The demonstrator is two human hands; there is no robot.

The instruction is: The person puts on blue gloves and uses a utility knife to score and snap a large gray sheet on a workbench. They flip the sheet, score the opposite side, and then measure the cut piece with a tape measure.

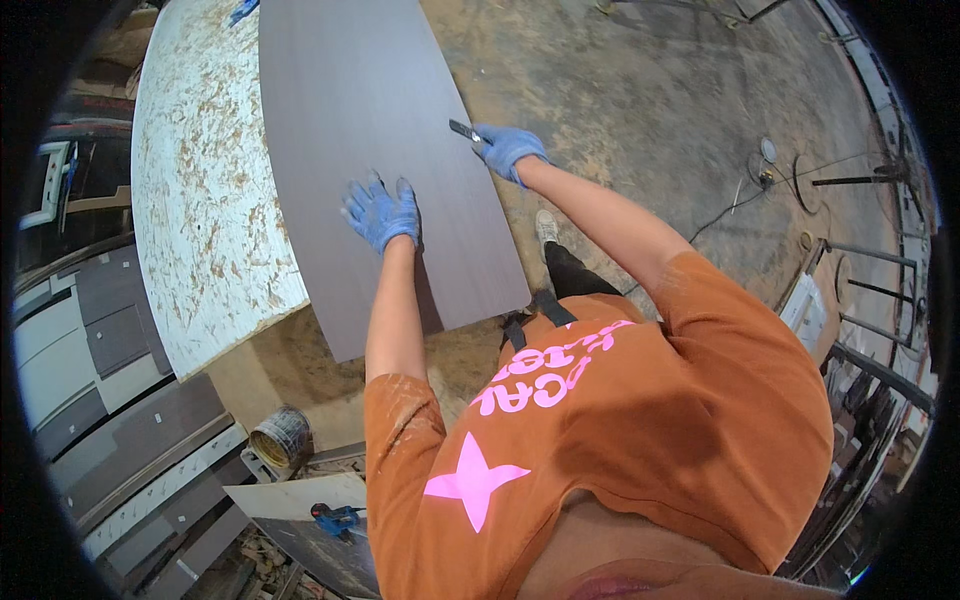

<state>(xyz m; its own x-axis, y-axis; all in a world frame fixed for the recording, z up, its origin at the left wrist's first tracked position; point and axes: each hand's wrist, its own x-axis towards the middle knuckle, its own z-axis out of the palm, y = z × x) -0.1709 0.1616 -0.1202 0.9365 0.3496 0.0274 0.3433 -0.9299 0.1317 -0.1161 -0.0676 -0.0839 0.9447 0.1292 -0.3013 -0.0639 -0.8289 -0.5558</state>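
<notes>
A long grey-brown panel lies in front of me, overhanging the near edge of a white worktop speckled with brown marks. My left hand, in a blue work glove, rests on the panel with its fingers spread. At the panel's right edge, my right hand, gloved the same way, is closed around a black utility knife. The knife points left, over the panel's edge; whether its blade touches the surface cannot be made out.
Stacked boards stand to the left. On the floor sits an open tub, with a blue power tool lying nearer me. Metal racks line the right side, and a cable crosses the dusty concrete floor.
</notes>
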